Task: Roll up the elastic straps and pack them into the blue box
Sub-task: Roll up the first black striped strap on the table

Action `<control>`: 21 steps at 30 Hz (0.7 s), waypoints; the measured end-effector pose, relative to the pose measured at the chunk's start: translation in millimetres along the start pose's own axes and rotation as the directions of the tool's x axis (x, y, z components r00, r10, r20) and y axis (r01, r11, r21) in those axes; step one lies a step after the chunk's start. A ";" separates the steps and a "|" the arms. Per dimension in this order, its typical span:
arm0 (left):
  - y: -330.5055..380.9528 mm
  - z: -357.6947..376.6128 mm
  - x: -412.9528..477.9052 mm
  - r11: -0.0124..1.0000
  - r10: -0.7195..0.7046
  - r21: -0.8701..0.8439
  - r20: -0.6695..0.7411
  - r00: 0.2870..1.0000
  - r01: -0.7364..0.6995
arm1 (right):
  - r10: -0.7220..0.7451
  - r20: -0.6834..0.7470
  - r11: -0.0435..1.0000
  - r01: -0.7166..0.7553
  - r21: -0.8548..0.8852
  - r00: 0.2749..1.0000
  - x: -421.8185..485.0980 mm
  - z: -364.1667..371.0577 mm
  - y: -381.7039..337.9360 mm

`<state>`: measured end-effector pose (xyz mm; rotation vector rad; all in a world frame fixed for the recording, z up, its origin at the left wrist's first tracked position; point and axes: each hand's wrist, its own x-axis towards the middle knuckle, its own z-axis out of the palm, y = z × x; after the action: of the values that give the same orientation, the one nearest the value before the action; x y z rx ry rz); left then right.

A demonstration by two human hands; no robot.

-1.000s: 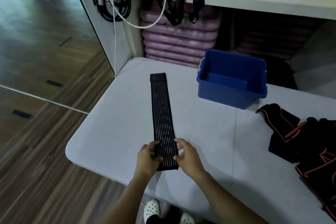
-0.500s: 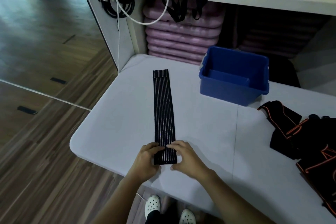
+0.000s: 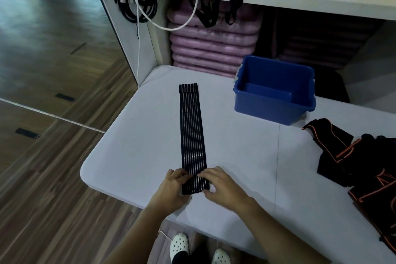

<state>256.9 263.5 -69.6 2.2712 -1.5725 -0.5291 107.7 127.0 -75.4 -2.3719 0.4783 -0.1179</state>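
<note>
A long black ribbed elastic strap (image 3: 191, 130) lies flat and straight on the white table (image 3: 132, 146), running away from me. Its near end is folded over into a small roll. My left hand (image 3: 174, 186) grips that rolled end from the left. My right hand (image 3: 220, 184) pinches it from the right, fingers on top. The blue box (image 3: 274, 90) stands open at the far right of the strap, with nothing visible inside it.
A heap of black straps with orange trim (image 3: 362, 163) lies at the table's right side. Behind the table are stacked pink mats (image 3: 212, 49) and a white shelf (image 3: 300, 0) with hanging black straps and cables. The table's near edge is just below my hands.
The near end of the strap has been turned over into a short roll under my fingers. Both hands have stayed at that end; the view shifted slightly.
</note>
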 end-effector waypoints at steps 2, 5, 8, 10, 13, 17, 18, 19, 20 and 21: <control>-3.2 0.6 3.2 0.999 0.033 0.005 -0.011 0.999 -0.033 | -0.010 0.022 1.000 0.010 -0.003 1.000 1.3 2.0 2.9; -5.1 0.4 9.7 0.997 0.064 -0.035 -0.052 0.997 -0.065 | 0.019 0.007 0.999 -0.019 0.026 1.000 4.4 4.1 2.6; -1.7 -7.6 16.6 0.977 -0.078 -0.205 -0.113 0.991 0.053 | 0.130 -0.043 0.983 -0.123 0.135 0.991 12.1 3.0 -1.2; -0.1 -13.0 23.9 0.936 -0.196 -0.317 -0.105 0.975 0.154 | 0.248 -0.071 0.944 -0.224 0.241 0.966 20.6 1.0 -2.6; 3.3 -16.6 32.6 0.867 -0.306 -0.432 -0.066 0.950 0.249 | 0.344 -0.087 0.898 -0.300 0.322 0.935 32.7 0.6 -1.5; 3.6 -12.6 37.6 0.839 -0.356 -0.452 -0.035 0.934 0.303 | 0.409 -0.142 0.864 -0.332 0.378 0.901 41.5 4.3 -1.5; 3.2 -11.3 38.9 0.842 -0.362 -0.446 -0.047 0.931 0.305 | 0.417 -0.149 0.862 -0.339 0.376 0.896 43.3 5.9 -1.0; 2.8 -10.3 40.6 0.847 -0.367 -0.433 -0.060 0.928 0.307 | 0.422 -0.152 0.862 -0.344 0.371 0.894 45.1 7.1 -0.7; 2.5 -9.6 42.4 0.855 -0.365 -0.421 -0.074 0.928 0.303 | 0.424 -0.155 0.865 -0.349 0.360 0.892 46.5 8.2 -0.4; 2.8 -9.8 43.8 0.863 -0.362 -0.408 -0.086 0.928 0.298 | 0.422 -0.162 0.872 -0.350 0.343 0.892 47.7 8.9 -0.1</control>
<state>273.3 221.9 -64.7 2.2086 -0.9008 -0.6598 153.9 115.0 -84.3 -1.9229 0.9715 -0.2661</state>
